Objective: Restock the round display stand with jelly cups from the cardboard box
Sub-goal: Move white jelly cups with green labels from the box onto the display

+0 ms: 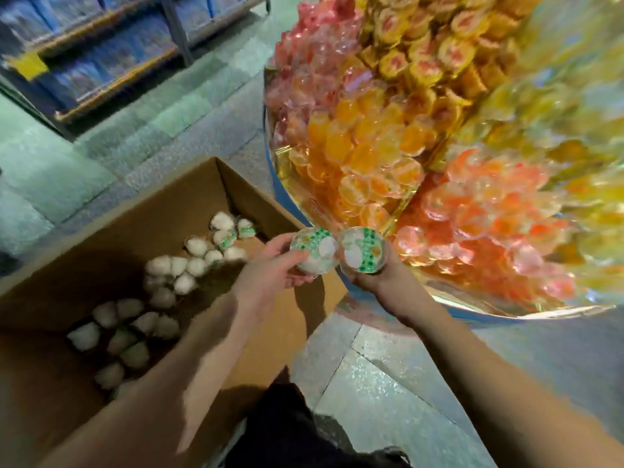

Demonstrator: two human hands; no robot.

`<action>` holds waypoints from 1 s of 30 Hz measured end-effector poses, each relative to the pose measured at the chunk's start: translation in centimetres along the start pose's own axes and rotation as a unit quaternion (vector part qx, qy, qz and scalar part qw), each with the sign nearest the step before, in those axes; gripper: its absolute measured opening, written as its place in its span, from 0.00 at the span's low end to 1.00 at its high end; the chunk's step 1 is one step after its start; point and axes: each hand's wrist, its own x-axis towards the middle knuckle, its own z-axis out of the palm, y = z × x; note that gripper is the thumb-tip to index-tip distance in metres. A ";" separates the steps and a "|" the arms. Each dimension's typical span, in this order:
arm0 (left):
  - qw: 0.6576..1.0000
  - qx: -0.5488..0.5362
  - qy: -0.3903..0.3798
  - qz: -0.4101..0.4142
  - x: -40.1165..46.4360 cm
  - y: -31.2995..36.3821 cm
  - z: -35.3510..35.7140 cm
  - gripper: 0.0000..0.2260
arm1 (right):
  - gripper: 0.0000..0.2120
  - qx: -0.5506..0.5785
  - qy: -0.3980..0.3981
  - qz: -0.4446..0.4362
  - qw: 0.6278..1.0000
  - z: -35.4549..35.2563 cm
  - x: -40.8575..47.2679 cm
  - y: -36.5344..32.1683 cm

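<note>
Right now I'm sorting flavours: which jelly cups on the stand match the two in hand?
None: the held cups have green-and-white lids; the stand shows only pink, orange, red and yellow.

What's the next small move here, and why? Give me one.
Probably carry both cups to the stand and set them down. The left hand grips one green-and-white cup and the right hand grips another, both already out of the box and held beside the stand. No green-and-white cups show on the stand, so which spot is unclear.
</note>
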 end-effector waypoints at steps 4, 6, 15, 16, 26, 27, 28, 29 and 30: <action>0.997 0.034 -0.059 0.018 -2.8 -0.8 10.2 0.11 | 0.30 0.011 0.059 0.000 0.998 -8.7 -6.7 3.9; 0.994 0.054 -0.090 0.024 -4.0 -1.9 15.5 0.12 | 0.32 0.028 0.087 0.003 0.996 -12.8 -10.2 6.1; 0.971 0.129 -0.198 0.042 -8.6 -6.1 37.1 0.15 | 0.32 0.145 0.170 0.038 0.974 -28.8 -23.8 14.8; 0.968 0.128 -0.211 0.041 -8.9 -6.5 39.1 0.15 | 0.32 0.174 0.186 0.048 0.966 -30.1 -24.8 15.6; 0.946 0.144 -0.291 0.006 -8.4 -9.1 55.1 0.14 | 0.10 0.308 0.307 0.065 0.898 -41.7 -27.8 22.6; 0.945 0.143 -0.294 0.002 -7.7 -9.4 56.6 0.13 | 0.11 0.314 0.310 0.065 0.895 -43.1 -27.6 23.2; 0.945 0.139 -0.295 -0.003 -7.0 -9.6 58.1 0.12 | 0.12 0.314 0.312 0.066 0.894 -44.5 -27.2 23.8; 0.947 0.133 -0.294 -0.009 -6.2 -10.0 59.6 0.12 | 0.12 0.309 0.314 0.071 0.895 -46.0 -26.7 24.7; 0.948 0.125 -0.291 -0.016 -5.1 -10.3 61.2 0.13 | 0.12 0.301 0.314 0.078 0.897 -47.6 -26.2 25.5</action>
